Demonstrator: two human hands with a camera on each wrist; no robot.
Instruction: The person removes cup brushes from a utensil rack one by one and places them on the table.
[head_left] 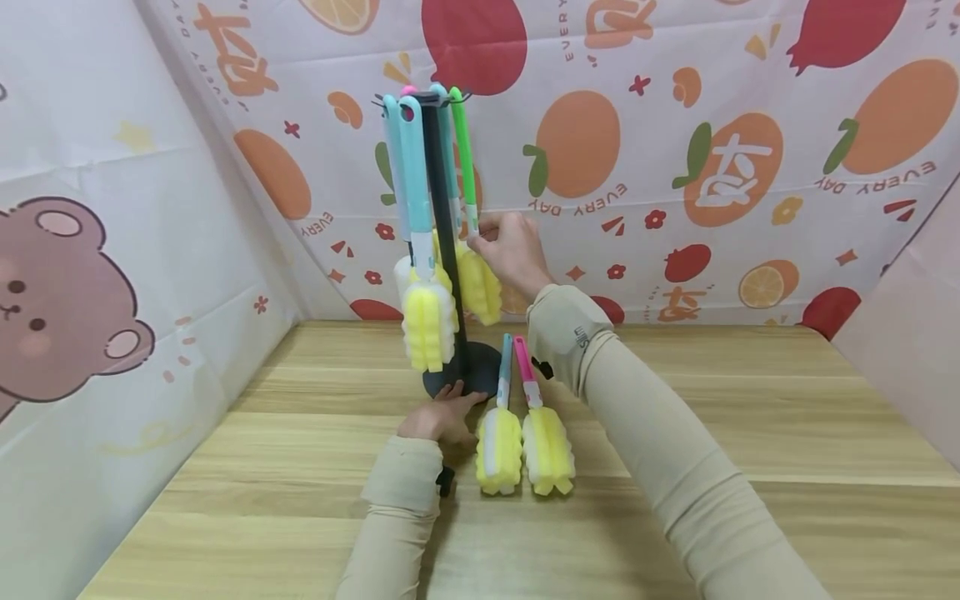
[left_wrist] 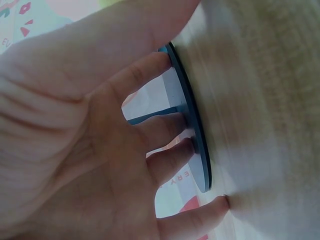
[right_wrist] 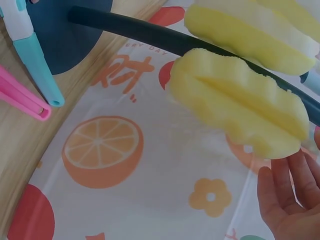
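Right now your right hand [head_left: 513, 250] pinches the green-handled brush [head_left: 467, 167], its thumb and fingers closed on the white collar. The green handle rises above those fingers to the hook level of the black stand [head_left: 434, 146], and its yellow sponge head hangs just below them; whether the handle's loop sits over a hook, you cannot tell. The stand's pole is just left of the same fingers. Farther left, beyond the pole, hangs a light blue brush [head_left: 415, 175], its sponge lower than your grip, with more brushes crowded around it and partly hidden.

Down below, your left hand [head_left: 441, 417] has its fingers spread and extended, gripping nothing. In the left wrist view three fingertips touch the round base [head_left: 480, 367], while the little finger reaches past its edge to the table [head_left: 285, 483].

Just right of your left fingers lies the blue-handled brush [head_left: 500, 446], and beside it, farther from them, the pink-handled brush [head_left: 547, 446]. Both sponges point toward you. Behind your right fingers stands the fruit-print cloth [head_left: 570, 242].
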